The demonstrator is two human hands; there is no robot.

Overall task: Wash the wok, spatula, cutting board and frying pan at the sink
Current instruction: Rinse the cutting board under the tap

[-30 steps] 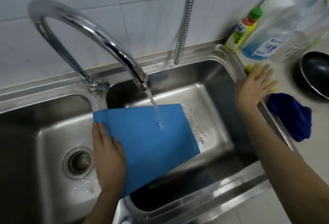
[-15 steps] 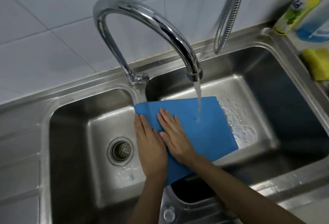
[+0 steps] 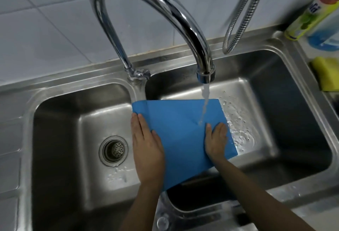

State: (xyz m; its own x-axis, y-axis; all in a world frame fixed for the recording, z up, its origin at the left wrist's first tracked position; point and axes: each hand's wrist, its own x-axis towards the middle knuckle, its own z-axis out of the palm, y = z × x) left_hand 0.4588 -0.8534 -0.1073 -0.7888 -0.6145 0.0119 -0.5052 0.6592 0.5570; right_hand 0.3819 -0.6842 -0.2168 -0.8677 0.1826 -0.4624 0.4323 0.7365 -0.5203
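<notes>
A thin blue cutting board (image 3: 179,131) lies tilted across the divider of the double sink, mostly over the right basin. Water from the curved chrome tap (image 3: 205,76) runs onto its right half. My left hand (image 3: 146,148) grips the board's left edge, fingers flat on top. My right hand (image 3: 216,139) rests flat on the board's right part, just below where the stream lands, fingers together. The wok, spatula and frying pan are out of view.
The steel sink (image 3: 55,106) has a drain strainer (image 3: 113,151) in the left basin. A yellow sponge (image 3: 326,72) lies on the right ledge, with a green-and-yellow detergent bottle (image 3: 311,16) and a blue bottle behind it. A metal spray hose (image 3: 238,27) hangs against the tiled wall.
My right hand left the yellow sponge on the ledge, landed on the board beside my left hand, then slid right across the board under the stream. My left hand stayed on the board's edge.
</notes>
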